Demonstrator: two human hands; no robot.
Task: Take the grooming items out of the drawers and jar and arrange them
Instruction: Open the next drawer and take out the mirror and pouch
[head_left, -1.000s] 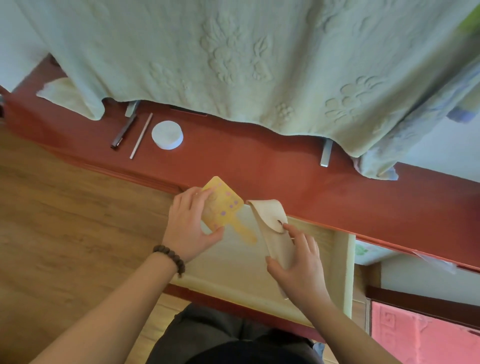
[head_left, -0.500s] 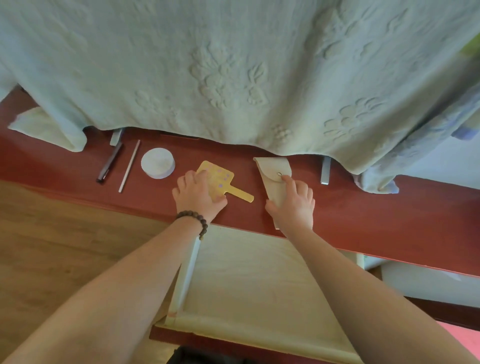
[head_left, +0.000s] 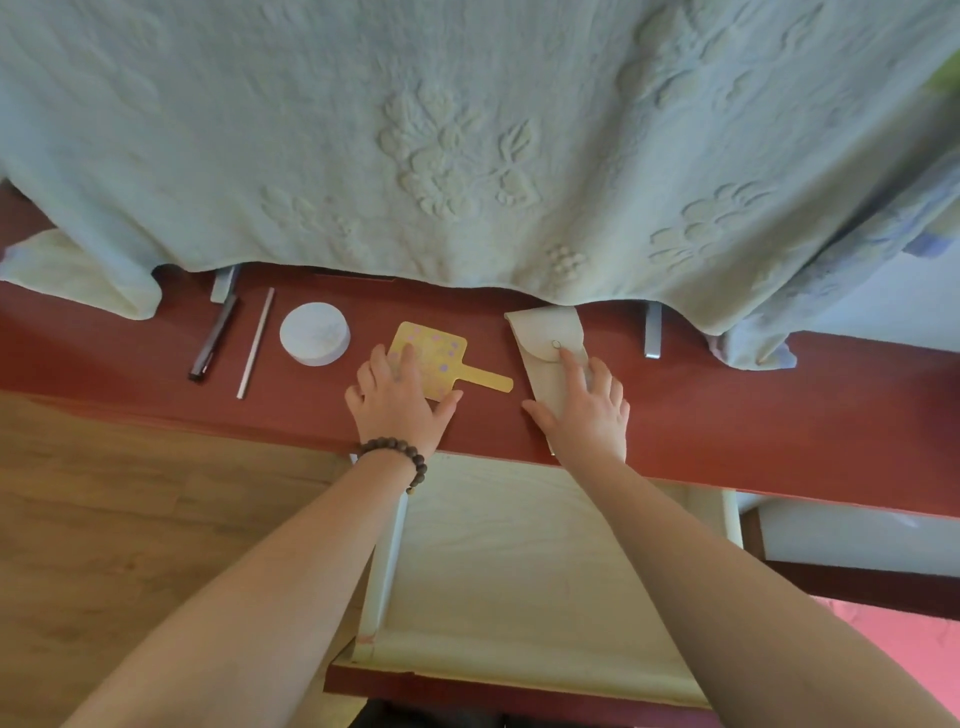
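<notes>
A yellow hand mirror (head_left: 441, 353) with a short handle lies flat on the red ledge (head_left: 779, 415). My left hand (head_left: 397, 400) rests on its near part with straight fingers. To the right lies a cream snap pouch (head_left: 545, 338), and my right hand (head_left: 584, 410) lies flat on its lower half, index finger by the snap. A white round jar (head_left: 314, 332), a thin white stick (head_left: 255, 343) and a dark pen-like tool (head_left: 213, 338) lie in a row to the left. Below my arms the pulled-out drawer (head_left: 519, 571) shows only its pale lining.
A pale green embossed blanket (head_left: 467, 156) hangs over the back of the ledge and covers its far part. Two metal brackets (head_left: 653, 330) stick out under it. Wood floor (head_left: 104, 519) lies to the left, a pink mat (head_left: 904, 644) at lower right.
Both hands carried the mirror and pouch from above the drawer up to the ledge and laid them down. Since half a second ago the hands have flattened on the items.
</notes>
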